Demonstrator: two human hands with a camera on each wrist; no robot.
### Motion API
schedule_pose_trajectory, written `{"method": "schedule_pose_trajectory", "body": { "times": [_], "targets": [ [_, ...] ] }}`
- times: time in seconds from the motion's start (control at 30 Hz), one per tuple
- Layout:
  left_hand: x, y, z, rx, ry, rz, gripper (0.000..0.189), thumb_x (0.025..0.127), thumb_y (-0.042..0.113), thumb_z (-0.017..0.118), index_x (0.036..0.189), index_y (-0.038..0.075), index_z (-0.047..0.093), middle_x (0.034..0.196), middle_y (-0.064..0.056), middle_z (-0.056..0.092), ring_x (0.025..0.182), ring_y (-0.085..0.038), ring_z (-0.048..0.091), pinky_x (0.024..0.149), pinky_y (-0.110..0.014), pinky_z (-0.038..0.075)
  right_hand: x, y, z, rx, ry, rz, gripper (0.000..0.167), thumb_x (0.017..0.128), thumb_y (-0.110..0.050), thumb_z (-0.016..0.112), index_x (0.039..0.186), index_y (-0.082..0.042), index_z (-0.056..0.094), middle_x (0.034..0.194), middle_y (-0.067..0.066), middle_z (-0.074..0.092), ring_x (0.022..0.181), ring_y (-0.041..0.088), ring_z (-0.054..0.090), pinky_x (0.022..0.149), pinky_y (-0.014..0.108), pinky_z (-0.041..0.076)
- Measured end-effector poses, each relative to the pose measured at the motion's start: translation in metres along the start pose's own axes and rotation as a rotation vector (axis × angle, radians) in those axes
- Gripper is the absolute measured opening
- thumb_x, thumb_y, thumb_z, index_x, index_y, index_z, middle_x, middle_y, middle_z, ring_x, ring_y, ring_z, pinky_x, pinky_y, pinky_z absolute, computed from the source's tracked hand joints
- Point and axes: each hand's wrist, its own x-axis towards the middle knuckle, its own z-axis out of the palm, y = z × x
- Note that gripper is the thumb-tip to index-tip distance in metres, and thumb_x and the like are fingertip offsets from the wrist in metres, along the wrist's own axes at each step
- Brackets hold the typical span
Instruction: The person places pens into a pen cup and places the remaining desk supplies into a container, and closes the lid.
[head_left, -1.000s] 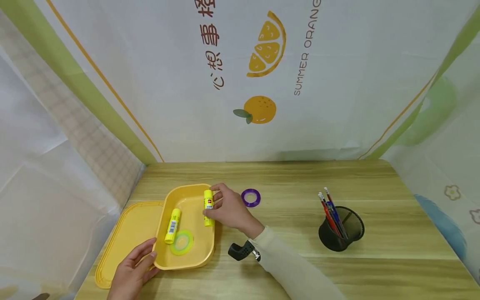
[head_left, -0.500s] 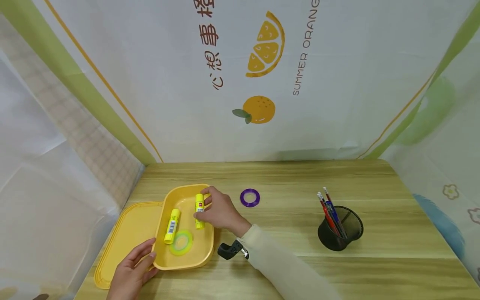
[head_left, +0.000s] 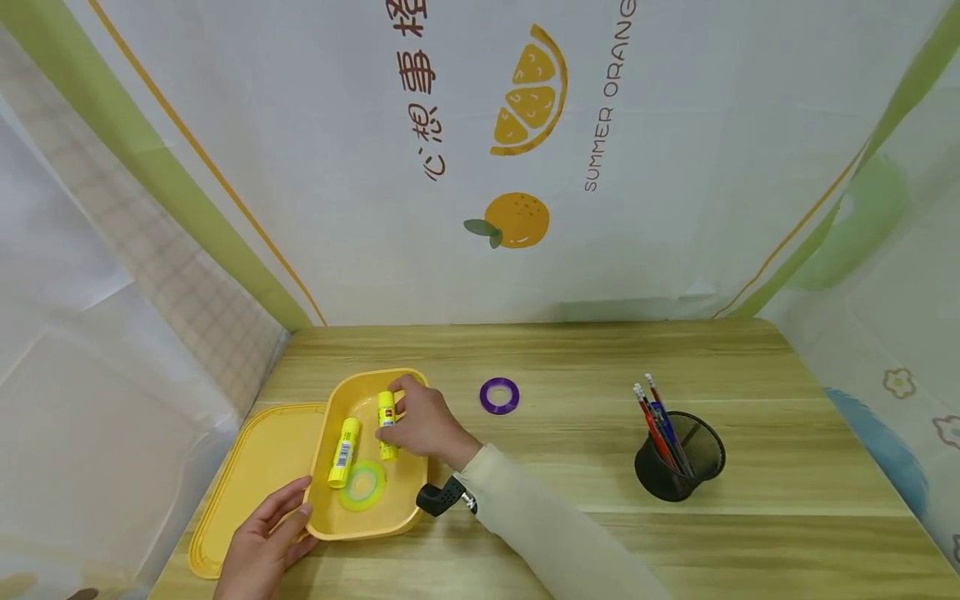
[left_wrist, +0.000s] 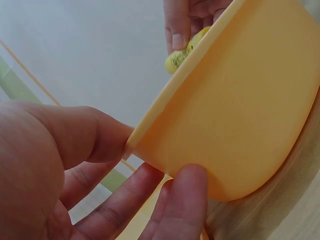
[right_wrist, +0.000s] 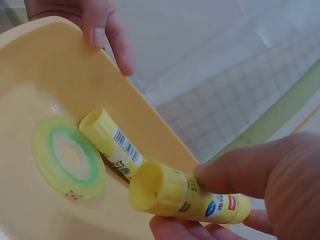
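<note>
My right hand [head_left: 431,423] pinches a yellow glue stick [head_left: 387,421] between thumb and fingers, above the yellow plastic box [head_left: 367,527]. In the right wrist view this glue stick [right_wrist: 172,195] is tilted, its hollow end facing the camera. A second glue stick [head_left: 344,452] lies along the left side inside the box. Beside it, flat on the box floor, is a yellow-green roll of tape [head_left: 362,486]. My left hand [head_left: 266,537] holds the box at its front left corner, and in the left wrist view the thumb [left_wrist: 107,135] meets the rim while fingers lie against the outer wall.
A yellow lid [head_left: 255,475] lies left of the box, partly behind it. Behind and to the right is a purple roll of tape [head_left: 499,396]. A black mesh pen holder [head_left: 678,458] with several pencils and pens stands farther right on the wooden table [head_left: 570,467].
My right hand has moved left with its glue stick, from the box's right rim to over the middle of the box. The left hand stays at the corner.
</note>
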Motion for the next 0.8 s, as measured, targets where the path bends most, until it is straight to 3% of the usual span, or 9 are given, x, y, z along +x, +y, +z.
{"method": "schedule_pose_trajectory", "body": {
  "times": [0.37,0.8],
  "targets": [
    [0.0,0.001,-0.001,-0.001,0.003,-0.01,0.046,0.102,0.029,0.073,0.147,0.032,0.061,0.117,0.018,0.062,0.101,0.003,0.066,0.084,-0.027,0.063,0.004,-0.009,0.015,0.014,-0.039,0.039,0.066,0.087,-0.007,0.086,0.144,-0.008,0.051,0.098,0.004,0.064,0.07,0.011,0.064,0.059,0.022,0.058],
    [0.0,0.0,0.0,0.008,0.011,-0.005,0.048,0.103,0.026,0.072,0.149,0.028,0.06,0.119,0.015,0.061,0.101,0.002,0.065,0.084,-0.028,0.063,0.01,-0.014,0.024,0.005,0.015,0.126,0.066,0.086,-0.007,0.087,0.142,-0.007,0.053,0.09,0.005,0.062,0.064,0.013,0.065,0.053,0.023,0.058]
  ]
}}
